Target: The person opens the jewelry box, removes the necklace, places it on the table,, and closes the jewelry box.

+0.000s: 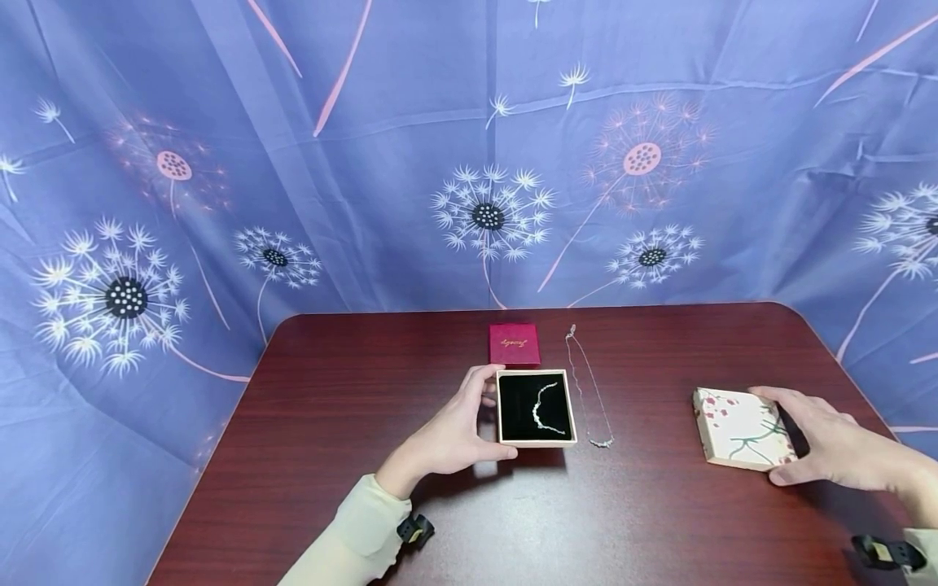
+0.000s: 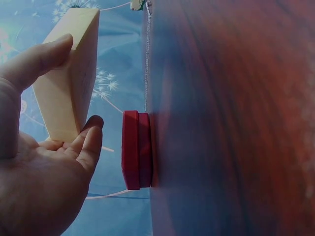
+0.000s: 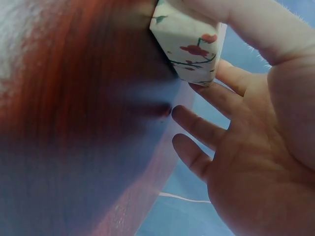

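Observation:
My left hand (image 1: 458,427) holds a cream box base (image 1: 538,444) between thumb and fingers. Inside, a curved silver chain (image 1: 538,413), looking like a bracelet, lies on black lining. The left wrist view shows the base's plain outside (image 2: 59,98) raised off the table. Over at the right, my right hand (image 1: 835,443) grips a white box lid (image 1: 740,427) printed with red blossoms and green stems. Its thumb and fingers hold opposite edges of the lid (image 3: 194,51); whether the lid touches the table, I cannot tell.
Behind the box base sits a small closed red box (image 1: 515,345) with gold lettering. A thin silver necklace (image 1: 601,443) is stretched on the dark wooden table (image 1: 352,382), between base and lid. A blue dandelion-print cloth (image 1: 388,203) hangs behind the table.

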A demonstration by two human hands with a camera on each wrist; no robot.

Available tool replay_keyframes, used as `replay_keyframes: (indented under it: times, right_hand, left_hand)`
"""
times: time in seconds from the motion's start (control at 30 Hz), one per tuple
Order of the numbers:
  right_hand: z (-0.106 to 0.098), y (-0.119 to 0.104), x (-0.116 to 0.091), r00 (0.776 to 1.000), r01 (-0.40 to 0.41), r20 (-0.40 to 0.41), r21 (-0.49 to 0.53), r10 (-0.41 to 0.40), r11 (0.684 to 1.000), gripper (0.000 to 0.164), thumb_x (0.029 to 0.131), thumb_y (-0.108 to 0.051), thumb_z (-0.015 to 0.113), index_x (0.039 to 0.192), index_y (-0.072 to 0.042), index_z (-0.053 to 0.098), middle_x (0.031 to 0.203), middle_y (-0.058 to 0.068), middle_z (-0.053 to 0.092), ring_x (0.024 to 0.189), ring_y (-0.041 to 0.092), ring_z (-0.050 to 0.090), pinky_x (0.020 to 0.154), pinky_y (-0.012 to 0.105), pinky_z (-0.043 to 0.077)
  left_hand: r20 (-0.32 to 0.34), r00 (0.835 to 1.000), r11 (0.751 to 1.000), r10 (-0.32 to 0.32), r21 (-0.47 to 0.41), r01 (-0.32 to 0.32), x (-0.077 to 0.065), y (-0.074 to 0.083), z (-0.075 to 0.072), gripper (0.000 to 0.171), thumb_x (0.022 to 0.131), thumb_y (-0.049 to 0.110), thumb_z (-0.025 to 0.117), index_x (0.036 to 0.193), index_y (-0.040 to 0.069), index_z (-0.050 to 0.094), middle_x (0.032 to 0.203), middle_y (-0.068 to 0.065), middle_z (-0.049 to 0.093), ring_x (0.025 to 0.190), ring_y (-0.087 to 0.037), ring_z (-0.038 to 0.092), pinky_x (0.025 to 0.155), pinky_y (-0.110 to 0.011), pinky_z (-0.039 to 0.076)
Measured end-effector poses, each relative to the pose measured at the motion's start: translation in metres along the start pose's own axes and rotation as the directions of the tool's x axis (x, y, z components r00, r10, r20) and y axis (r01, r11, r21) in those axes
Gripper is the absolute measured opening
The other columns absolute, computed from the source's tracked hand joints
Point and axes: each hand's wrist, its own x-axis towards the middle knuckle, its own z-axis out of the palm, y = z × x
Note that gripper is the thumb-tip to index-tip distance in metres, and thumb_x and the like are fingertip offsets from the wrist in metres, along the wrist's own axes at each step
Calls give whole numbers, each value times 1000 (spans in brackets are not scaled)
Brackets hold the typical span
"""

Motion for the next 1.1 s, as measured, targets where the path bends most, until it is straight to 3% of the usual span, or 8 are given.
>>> replay_keyframes:
  times: [0.23, 0.4, 0.53, 0.67, 0.73, 0.83, 0.93, 1.1]
  right_hand:
    - [-3, -4, 0, 1000, 19, -22, 4, -18, 1000, 133, 62, -31, 99, 166, -3, 22, 150, 33, 40, 129, 55, 35, 81, 80, 29]
    - [-13, -29, 7, 991, 32, -128, -21, -35, 999, 125, 68, -31, 100, 166, -6, 26, 150, 32, 43, 128, 56, 38, 83, 78, 28]
    - [-18, -59, 17, 965, 115, -234, -15, -116, 993, 108, 74, -21, 97, 162, -6, 37, 141, 23, 53, 125, 36, 42, 97, 63, 28]
    - [-15, -89, 28, 943, 186, -286, 30, -170, 982, 93, 78, -17, 95, 156, -4, 46, 147, 19, 55, 133, 5, 40, 110, 21, 26]
    - [-12, -104, 32, 938, 200, -298, 51, -176, 978, 87, 81, -17, 94, 154, -7, 48, 144, 15, 59, 131, -4, 42, 102, 5, 23]
    - [-6, -127, 38, 938, 205, -301, 76, -174, 976, 78, 84, -19, 92, 151, -12, 52, 133, 5, 66, 116, -1, 58, 93, 8, 39]
    - [1, -148, 43, 954, 183, -263, 139, -142, 973, 68, 90, -22, 88, 148, -17, 54, 125, -2, 70, 103, 8, 67, 80, 18, 49]
    - [20, -174, 52, 987, 104, -153, 342, -54, 934, 52, 99, -25, 79, 144, -13, 56, 121, 3, 72, 100, 11, 69, 78, 27, 56]
  left_hand:
    - [2, 1000, 1000, 7, 3, -7, 0, 0, 1, 110, 77, 10, 96, 161, 11, 25, 146, 1, 42, 123, -18, 57, 111, -32, 46]
    - [-2, 1000, 1000, 6, 1, -6, 0, 2, 0, 110, 76, 11, 96, 161, 10, 26, 146, 0, 42, 122, -19, 58, 111, -35, 47]
    - [-5, 1000, 1000, -10, 6, 10, -1, 2, 1, 109, 77, 11, 96, 160, 11, 26, 145, -1, 41, 122, -19, 58, 111, -36, 47]
    - [-8, 1000, 1000, -22, 8, 22, -1, 1, 3, 110, 77, 12, 96, 161, 11, 25, 146, -1, 41, 122, -20, 58, 110, -36, 48]
    - [-13, 1000, 1000, -27, 7, 27, -2, 1, 3, 110, 78, 13, 96, 161, 12, 25, 146, -1, 41, 122, -20, 58, 110, -37, 48]
    - [-20, 999, 999, -34, -1, 34, -3, 2, 3, 110, 78, 13, 96, 161, 11, 25, 145, -1, 42, 122, -21, 59, 109, -37, 49]
    - [-27, 999, 999, -33, -16, 33, -4, 2, 3, 111, 77, 13, 96, 162, 10, 25, 146, -1, 41, 121, -22, 59, 108, -39, 49]
    - [-49, 999, 1000, -12, -29, 11, -4, 2, 4, 111, 76, 11, 97, 161, 9, 26, 149, 0, 40, 119, -22, 59, 107, -40, 50]
